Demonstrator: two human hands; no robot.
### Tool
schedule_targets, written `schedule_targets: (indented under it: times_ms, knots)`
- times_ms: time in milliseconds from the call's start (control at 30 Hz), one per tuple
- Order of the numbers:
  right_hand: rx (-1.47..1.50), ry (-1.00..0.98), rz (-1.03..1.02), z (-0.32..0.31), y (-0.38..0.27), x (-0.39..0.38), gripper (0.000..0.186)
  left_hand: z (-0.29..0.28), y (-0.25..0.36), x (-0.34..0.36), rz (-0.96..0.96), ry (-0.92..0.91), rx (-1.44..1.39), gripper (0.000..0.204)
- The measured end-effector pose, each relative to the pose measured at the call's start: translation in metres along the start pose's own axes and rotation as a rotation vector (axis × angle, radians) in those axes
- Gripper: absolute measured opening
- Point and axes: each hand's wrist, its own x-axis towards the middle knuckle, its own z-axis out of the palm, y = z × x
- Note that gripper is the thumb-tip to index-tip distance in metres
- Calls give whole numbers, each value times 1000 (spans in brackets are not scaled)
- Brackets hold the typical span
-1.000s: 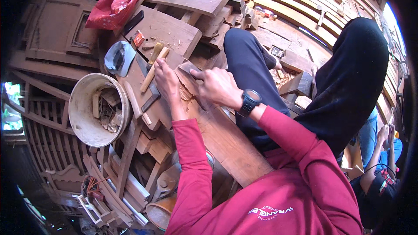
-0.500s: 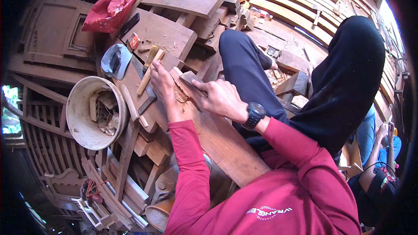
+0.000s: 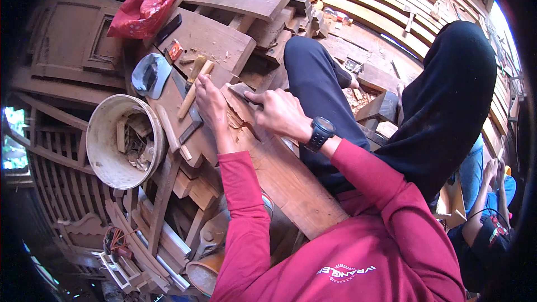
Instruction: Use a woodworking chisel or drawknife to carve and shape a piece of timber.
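Observation:
A long wooden board [image 3: 302, 196] runs from my lap up under both hands, with a rough, split or carved patch at its upper end. My left hand [image 3: 212, 106] is curled on the left side of that end, gripping the wood. My right hand [image 3: 279, 112] grips a flat grey-brown block [image 3: 240, 90] over the rough patch, thumb along it. Just left lie wooden-handled tools [image 3: 194, 89], a dark metal piece [image 3: 191, 131] and a pale wooden handle [image 3: 168, 128].
A bucket of scraps [image 3: 100, 151], light blue cap [image 3: 150, 75], red bag [image 3: 145, 5] and planks [image 3: 229, 50] crowd the left and top. My bent legs are right of the board. Another person [image 3: 486, 223] works at the lower right, holding something indistinct.
My right hand moved slightly down, then back up and left along the rough end of the board. My left hand stays gripping. The whole view shifted slightly.

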Motion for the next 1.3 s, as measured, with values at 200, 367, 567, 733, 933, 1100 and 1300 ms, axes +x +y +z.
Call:
schedule_targets:
  times_ms: [200,367,567,733,933,1100,1300]
  knots:
    - [56,-108,54,-14,-11,-25,53,-10,-8,1,-16,5,3,62]
    - [41,-85,44,-13,-3,-1,53,5,-16,5,79,53,-22,67]
    - [103,-111,80,-14,-4,-23,53,-4,-9,-1,8,-10,16,62]
    - [86,-87,67,-10,0,-4,54,-3,-2,-2,34,-3,36,63]
    - [122,-97,79,-8,0,-20,58,-9,-6,1,4,-10,10,62]
    - [116,-60,61,-6,5,2,53,-1,-2,1,56,-6,38,62]
    - [88,-96,71,-7,-2,-10,56,-9,3,-3,29,-19,49,62]
